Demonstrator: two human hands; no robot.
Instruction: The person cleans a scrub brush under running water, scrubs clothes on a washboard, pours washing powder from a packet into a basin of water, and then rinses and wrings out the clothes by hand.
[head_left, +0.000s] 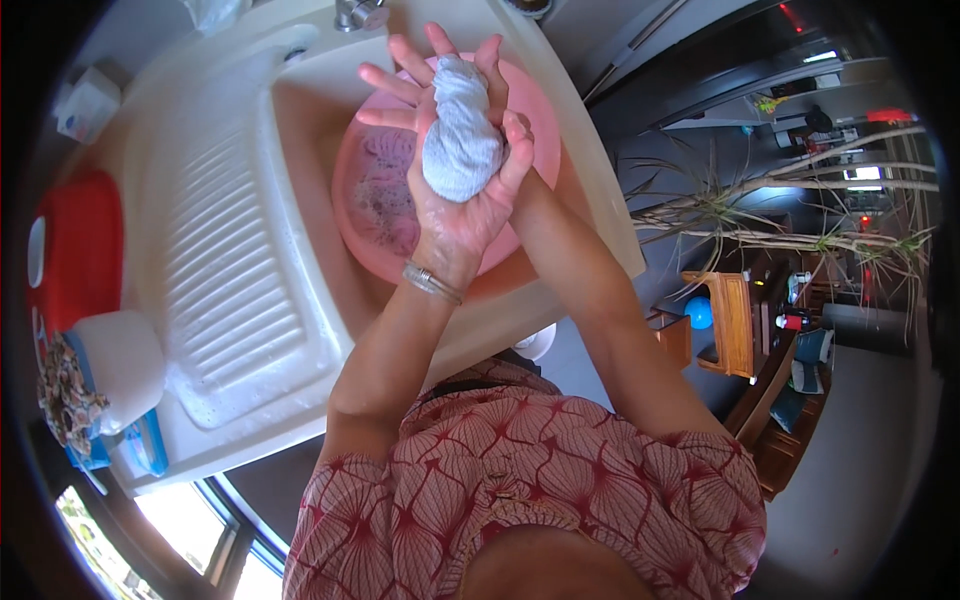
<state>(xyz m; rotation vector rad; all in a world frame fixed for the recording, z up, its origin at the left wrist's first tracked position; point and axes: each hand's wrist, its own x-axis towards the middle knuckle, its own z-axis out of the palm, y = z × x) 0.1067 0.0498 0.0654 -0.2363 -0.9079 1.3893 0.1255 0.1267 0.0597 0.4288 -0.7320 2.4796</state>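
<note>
A wet, twisted light grey sock lies lengthwise between my hands, above a round pink basin. My left hand is palm up under the sock, and a silvery bracelet circles its wrist. Several fingers spread out past the sock's far and left sides. Against the sock's right side is my right hand, overlapping the left one; much of it is hidden. Purplish soapy water with foam shows in the basin below.
The basin sits inside a pale sink with a metal tap behind it. Left of it is a ribbed washboard. A red container, a white tub and a blue package stand along the far left edge.
</note>
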